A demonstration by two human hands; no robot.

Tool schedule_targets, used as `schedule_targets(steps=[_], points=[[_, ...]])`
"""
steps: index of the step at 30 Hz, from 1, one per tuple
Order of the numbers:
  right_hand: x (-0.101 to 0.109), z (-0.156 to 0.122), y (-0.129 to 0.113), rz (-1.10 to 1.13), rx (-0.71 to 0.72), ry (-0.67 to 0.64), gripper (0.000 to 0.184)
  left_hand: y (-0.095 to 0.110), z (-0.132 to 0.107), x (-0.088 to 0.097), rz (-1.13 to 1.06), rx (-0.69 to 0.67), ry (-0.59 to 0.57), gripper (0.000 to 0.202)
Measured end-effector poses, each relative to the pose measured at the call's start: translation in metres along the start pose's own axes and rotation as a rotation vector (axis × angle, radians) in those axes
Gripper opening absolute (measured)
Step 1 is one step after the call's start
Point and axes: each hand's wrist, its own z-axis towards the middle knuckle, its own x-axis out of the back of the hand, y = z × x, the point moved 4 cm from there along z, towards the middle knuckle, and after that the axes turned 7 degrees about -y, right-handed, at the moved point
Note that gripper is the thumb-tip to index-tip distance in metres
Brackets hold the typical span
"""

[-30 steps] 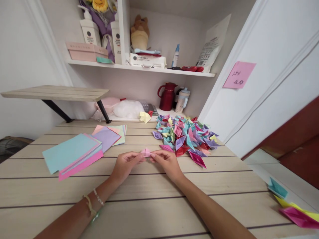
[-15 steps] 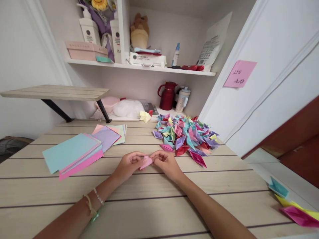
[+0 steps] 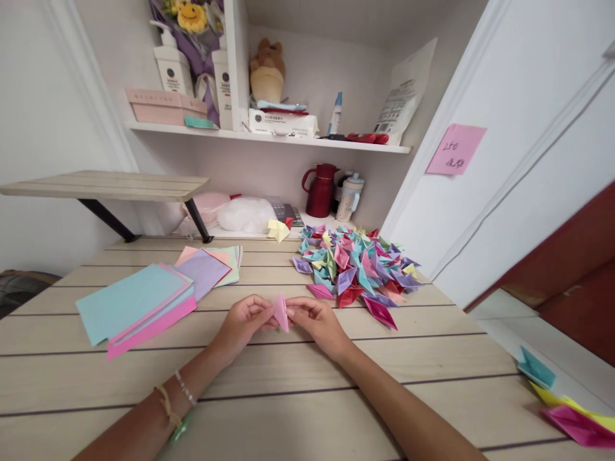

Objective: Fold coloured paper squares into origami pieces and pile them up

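A small folded piece of pink paper [image 3: 280,313] stands nearly upright between my two hands, above the middle of the wooden table. My left hand [image 3: 246,323] pinches its left side between thumb and fingers. From the right, my right hand [image 3: 317,322] grips the opposite edge, with the fingertips partly hidden behind the paper. Just beyond my right hand lies a heap of folded paper boats [image 3: 358,266] in many colours. A stack of coloured paper sheets [image 3: 137,301] lies to the left of my left hand.
Larger paper boats [image 3: 581,426] sit at the table's right edge. A small raised shelf [image 3: 106,184] on black legs stands at the back left. Behind the heap are a red jug [image 3: 321,191] and a pale cup [image 3: 350,197]. A yellow folded paper [image 3: 278,230] lies at the back.
The pink paper has turned from lying slanted to standing nearly upright, showing a broader face. Both hands stay on it, with the right fingers now straighter. The view has tipped slightly.
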Motion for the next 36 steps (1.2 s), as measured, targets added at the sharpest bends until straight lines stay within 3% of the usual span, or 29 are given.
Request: schedule_targets(steps=[7, 14, 17, 22, 26, 32, 36], points=[[0.002, -0.005, -0.005, -0.473, 0.077, 0.121, 0.023, 0.001, 0.000, -0.006, 0.011, -0.062, -0.061, 0.019], [-0.005, -0.010, -0.021, -0.749, 0.229, 0.112, 0.024, 0.001, -0.002, -0.011, -0.001, 0.092, -0.104, 0.028], [-0.004, -0.010, -0.021, -0.753, 0.252, 0.103, 0.027, 0.002, -0.003, -0.012, 0.019, 0.128, -0.155, 0.031], [0.002, -0.008, -0.010, -0.580, 0.129, 0.086, 0.026, 0.000, 0.000, -0.007, 0.011, 0.028, -0.066, 0.033], [-0.002, -0.008, -0.012, -0.525, 0.138, 0.056, 0.023, 0.000, 0.001, -0.006, 0.030, -0.010, -0.066, 0.026], [0.003, -0.007, -0.008, -0.594, 0.083, 0.200, 0.013, 0.003, -0.005, -0.014, 0.144, -0.024, -0.114, 0.034], [0.003, -0.009, -0.004, -0.673, 0.051, 0.228, 0.006, 0.003, -0.009, -0.019, 0.312, -0.074, -0.033, 0.039]])
